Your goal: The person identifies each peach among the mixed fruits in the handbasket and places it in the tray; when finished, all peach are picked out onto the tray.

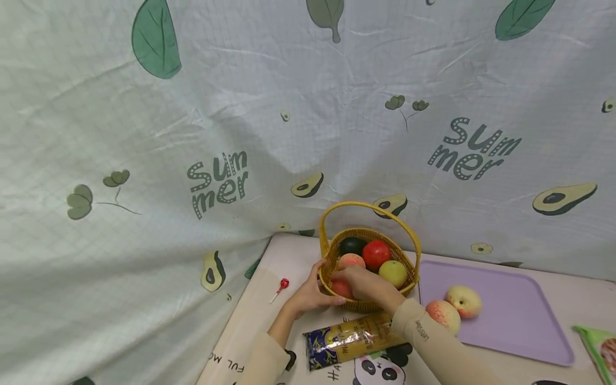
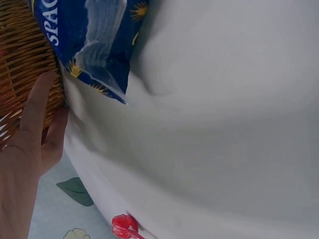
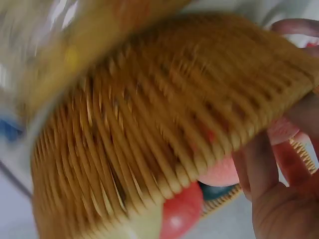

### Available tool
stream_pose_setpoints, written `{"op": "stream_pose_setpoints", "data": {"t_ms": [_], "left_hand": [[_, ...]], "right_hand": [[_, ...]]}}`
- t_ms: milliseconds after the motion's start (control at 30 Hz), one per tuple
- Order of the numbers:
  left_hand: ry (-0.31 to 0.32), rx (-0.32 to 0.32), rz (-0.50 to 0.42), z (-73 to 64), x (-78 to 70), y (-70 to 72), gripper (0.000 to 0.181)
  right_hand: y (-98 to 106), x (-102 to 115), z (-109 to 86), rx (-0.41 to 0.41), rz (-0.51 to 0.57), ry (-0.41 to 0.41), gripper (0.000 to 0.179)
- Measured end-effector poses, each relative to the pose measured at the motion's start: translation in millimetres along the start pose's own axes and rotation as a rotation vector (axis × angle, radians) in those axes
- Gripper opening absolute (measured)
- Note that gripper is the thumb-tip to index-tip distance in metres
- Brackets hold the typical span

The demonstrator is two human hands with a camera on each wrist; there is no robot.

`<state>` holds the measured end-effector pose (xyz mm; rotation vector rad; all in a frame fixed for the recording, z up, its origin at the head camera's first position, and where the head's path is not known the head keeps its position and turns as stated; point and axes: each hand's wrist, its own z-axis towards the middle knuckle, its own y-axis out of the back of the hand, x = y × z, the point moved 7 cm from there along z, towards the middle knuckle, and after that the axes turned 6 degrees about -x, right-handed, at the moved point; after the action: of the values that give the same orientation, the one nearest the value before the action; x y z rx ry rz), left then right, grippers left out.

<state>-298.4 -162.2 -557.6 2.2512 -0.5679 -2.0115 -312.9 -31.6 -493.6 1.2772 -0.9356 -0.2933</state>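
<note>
A yellow-brown wicker basket [image 1: 353, 306] with a tall arched handle holds several fruits. My left hand [image 1: 308, 294] holds the basket's left front side, its thumb along the front and its fingers at the left side. My right hand [image 1: 361, 280] reaches down inside, fingers around a reddish peach [image 1: 341, 289] that it partly covers. Close by in the basket lie another peach [image 1: 351, 260], a red fruit [image 1: 377, 254], a yellow-green fruit [image 1: 393, 274] and a dark green one [image 1: 353, 245]. The right wrist view shows the basket's woven wall [image 3: 139, 124], blurred, with my fingers over the rim.
A bag of spaghetti [image 1: 351, 339] lies in front of the basket. A purple tray [image 1: 515, 305] at the right bears two peaches [image 1: 464, 301]. A red lollipop [image 1: 284, 283] lies at the left. A green packet [image 1: 599, 347] sits at the right edge. Patterned cloth hangs behind.
</note>
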Motion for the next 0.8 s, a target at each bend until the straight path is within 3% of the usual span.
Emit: {"op": "stream_pose_setpoints", "data": {"t_ms": [200,367,633,800], "left_hand": [[0.005,-0.013,-0.005,-1.2,0.0,-0.7,0.119],[0.008,-0.017,0.002,-2.2,-3.6,-0.8,0.12],[-0.006,-0.013,0.01,-1.6,-3.0,-1.8,0.12],[-0.001,-0.014,0.003,-1.2,-4.0,-1.3,0.118]], "right_hand": [[1.9,-13.9,-4.5,-0.116,0.079,0.049,0.041],[15.2,-24.3,-16.6,-0.245,0.13,0.039,0.053],[72.6,-24.1,-61.3,-0.38,0.224,-0.005,0.069],[109.5,-34.5,-104.2,-0.429,0.328,-0.081,0.072]]}}
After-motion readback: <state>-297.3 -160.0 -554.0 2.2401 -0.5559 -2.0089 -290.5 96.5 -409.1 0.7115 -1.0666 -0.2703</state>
